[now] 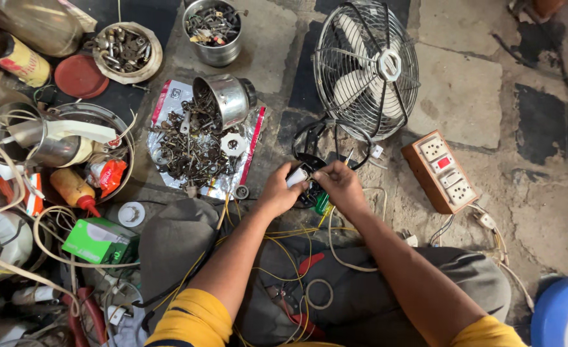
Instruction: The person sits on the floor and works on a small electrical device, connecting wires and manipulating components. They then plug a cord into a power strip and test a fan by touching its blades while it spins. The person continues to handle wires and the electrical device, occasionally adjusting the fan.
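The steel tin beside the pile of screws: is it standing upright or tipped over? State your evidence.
Tipped over. The steel tin lies on its side, mouth facing the screws spilled across the foil sheet.

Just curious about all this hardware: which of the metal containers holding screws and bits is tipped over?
The shiny steel tin lying on its side on the foil sheet, screws spilling out; the tin and bowl behind stand upright.
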